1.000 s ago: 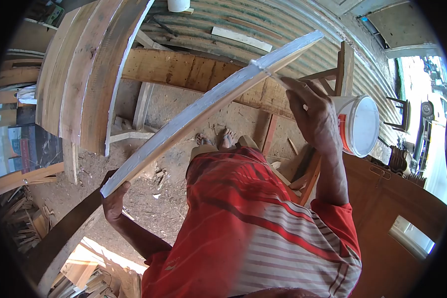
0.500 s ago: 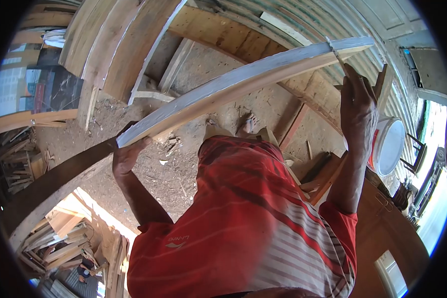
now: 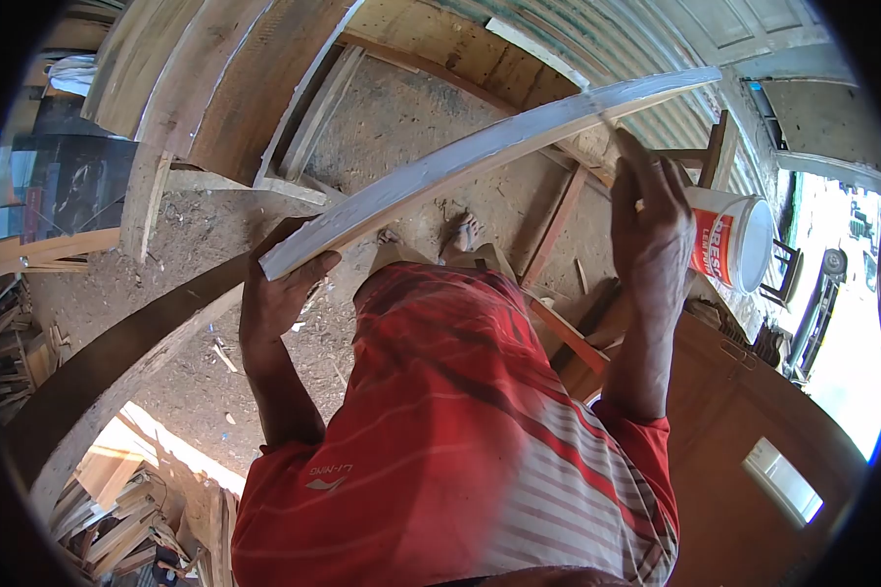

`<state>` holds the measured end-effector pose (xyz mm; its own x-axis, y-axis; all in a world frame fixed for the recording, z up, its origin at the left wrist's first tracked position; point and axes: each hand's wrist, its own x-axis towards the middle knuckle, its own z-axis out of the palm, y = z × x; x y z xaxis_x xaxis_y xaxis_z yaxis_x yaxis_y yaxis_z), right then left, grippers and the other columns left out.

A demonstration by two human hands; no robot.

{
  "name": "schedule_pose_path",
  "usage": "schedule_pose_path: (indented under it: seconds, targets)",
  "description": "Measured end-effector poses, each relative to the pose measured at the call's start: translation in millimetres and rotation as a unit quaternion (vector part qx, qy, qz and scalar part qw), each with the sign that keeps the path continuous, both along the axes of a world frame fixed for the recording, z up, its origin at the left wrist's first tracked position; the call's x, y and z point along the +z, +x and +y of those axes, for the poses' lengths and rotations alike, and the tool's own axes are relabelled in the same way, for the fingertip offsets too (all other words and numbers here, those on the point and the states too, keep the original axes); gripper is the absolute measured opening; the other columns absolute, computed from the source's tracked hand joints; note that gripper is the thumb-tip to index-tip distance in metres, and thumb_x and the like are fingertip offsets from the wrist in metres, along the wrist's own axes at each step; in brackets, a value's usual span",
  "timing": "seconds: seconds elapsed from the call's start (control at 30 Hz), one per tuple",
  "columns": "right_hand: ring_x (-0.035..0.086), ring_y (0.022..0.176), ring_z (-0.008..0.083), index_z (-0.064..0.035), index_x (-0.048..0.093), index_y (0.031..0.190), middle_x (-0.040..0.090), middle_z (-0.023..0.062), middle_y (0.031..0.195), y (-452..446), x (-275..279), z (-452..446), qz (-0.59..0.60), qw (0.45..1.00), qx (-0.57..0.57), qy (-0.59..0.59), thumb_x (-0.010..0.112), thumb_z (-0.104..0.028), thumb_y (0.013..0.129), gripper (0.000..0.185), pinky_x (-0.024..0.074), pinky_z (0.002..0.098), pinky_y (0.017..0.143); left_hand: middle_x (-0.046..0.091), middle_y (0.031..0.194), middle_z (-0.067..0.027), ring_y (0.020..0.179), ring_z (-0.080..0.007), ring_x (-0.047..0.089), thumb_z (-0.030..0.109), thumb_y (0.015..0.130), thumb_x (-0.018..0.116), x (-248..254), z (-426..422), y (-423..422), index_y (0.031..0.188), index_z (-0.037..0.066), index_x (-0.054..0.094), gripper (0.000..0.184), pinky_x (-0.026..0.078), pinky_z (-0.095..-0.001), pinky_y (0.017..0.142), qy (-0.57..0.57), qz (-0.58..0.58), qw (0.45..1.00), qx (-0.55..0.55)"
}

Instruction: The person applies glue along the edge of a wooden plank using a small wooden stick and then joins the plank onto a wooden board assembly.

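A long curved wooden board [image 3: 460, 157] slants across the view, its upper edge coated with a white, wet-looking layer. My left hand [image 3: 282, 292] grips its lower left end, with the thumb on the near side. My right hand [image 3: 651, 215] is at the right, its fingers pinched round a thin stick-like tool [image 3: 609, 125] whose blurred tip meets the coated edge. What kind of tool it is cannot be made out. Close beside my right wrist is a white bucket [image 3: 746, 245] with a red label.
Several wide curved boards [image 3: 255, 88] with white edges stand at the upper left. Another curved board [image 3: 137, 342] extends to the lower left, near scrap wood [image 3: 117, 523]. A brown door panel [image 3: 715, 421] is at the right. Part of a person [image 3: 169, 565] shows at the bottom left.
My right hand and the tool first moved right along the coated edge, then back left. The view has shifted, and the held board's left end now appears higher and further right than at first.
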<state>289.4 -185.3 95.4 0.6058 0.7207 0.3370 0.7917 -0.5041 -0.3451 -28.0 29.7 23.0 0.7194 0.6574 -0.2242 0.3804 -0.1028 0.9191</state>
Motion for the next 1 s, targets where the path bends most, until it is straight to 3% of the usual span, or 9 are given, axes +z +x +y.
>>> schedule_pose_path:
  seconds: [0.13, 0.37, 0.47, 0.57, 0.77, 0.87, 1.0]
  targets:
    - [0.071, 0.086, 0.0338, -0.0089, 0.072, 0.122, 0.070, 0.0159, 0.099, 10, 8, -12, -0.013, 0.998, -0.047, -0.026, 0.065, -0.003, 0.096, 0.028, 0.0548, 0.0444, 0.072, 0.073, 0.108, -0.0090, 0.098, -0.0165, 0.069, 0.016, 0.089, 0.083, 2, -2, 0, 0.124, 0.000, 0.067, 0.041, 0.055, -0.0316, 0.087, 0.011, -0.009, 1.000, -0.014]
    - [0.073, 0.094, 0.0291, -0.0078, 0.072, 0.123, 0.073, 0.0144, 0.109, -38, 31, 3, 0.039, 0.994, 0.075, -0.063, 0.065, 0.000, 0.094, 0.031, 0.0576, 0.0401, 0.080, 0.071, 0.106, -0.0087, 0.098, -0.0156, 0.067, 0.018, 0.087, 0.083, 4, -9, -2, 0.125, 0.000, 0.067, 0.045, 0.053, -0.0322, 0.085, -0.103, -0.011, 0.994, 0.025]
    - [0.074, 0.097, 0.0299, -0.0104, 0.074, 0.119, 0.073, 0.0122, 0.109, -65, 34, 13, 0.033, 0.990, 0.111, -0.078, 0.068, 0.001, 0.091, 0.030, 0.0591, 0.0388, 0.079, 0.072, 0.108, -0.0085, 0.098, -0.0147, 0.067, 0.018, 0.086, 0.084, -2, -12, -4, 0.125, 0.001, 0.068, 0.046, 0.054, -0.0316, 0.085, -0.068, -0.026, 0.997, 0.022]
    - [0.073, 0.095, 0.0313, -0.0109, 0.074, 0.119, 0.072, 0.0107, 0.108, -70, 29, 14, -0.023, 0.986, 0.134, -0.092, 0.069, -0.001, 0.092, 0.029, 0.0589, 0.0397, 0.078, 0.075, 0.111, -0.0108, 0.106, -0.0164, 0.070, 0.014, 0.092, 0.080, 5, -11, -6, 0.128, 0.001, 0.067, 0.041, 0.056, -0.0330, 0.093, -0.046, -0.008, 0.999, -0.011]
    - [0.068, 0.089, 0.0294, -0.0126, 0.069, 0.125, 0.066, 0.0085, 0.099, -49, 16, 38, -0.089, 0.989, 0.084, -0.081, 0.066, -0.002, 0.090, 0.037, 0.0560, 0.0440, 0.073, 0.075, 0.113, -0.0100, 0.105, -0.0157, 0.070, 0.012, 0.092, 0.080, 8, -12, -4, 0.129, 0.002, 0.067, 0.040, 0.056, -0.0325, 0.093, -0.081, -0.016, 0.996, -0.012]
    - [0.069, 0.091, 0.0317, -0.0112, 0.069, 0.125, 0.068, 0.0115, 0.103, -47, 13, 28, -0.053, 0.997, 0.052, -0.032, 0.065, -0.003, 0.094, 0.032, 0.0556, 0.0447, 0.074, 0.075, 0.115, -0.0093, 0.105, -0.0147, 0.070, 0.010, 0.091, 0.080, 4, -12, -6, 0.129, 0.004, 0.068, 0.039, 0.056, -0.0318, 0.091, -0.042, -0.042, 0.998, -0.026]
    - [0.070, 0.095, 0.0343, -0.0084, 0.069, 0.126, 0.068, 0.0150, 0.111, -72, 7, 13, -0.006, 1.000, 0.021, -0.022, 0.065, -0.003, 0.096, 0.031, 0.0558, 0.0441, 0.078, 0.075, 0.114, -0.0086, 0.105, -0.0142, 0.070, 0.008, 0.091, 0.079, 4, -9, -7, 0.128, 0.006, 0.068, 0.039, 0.056, -0.0318, 0.090, -0.070, -0.034, 0.997, -0.025]
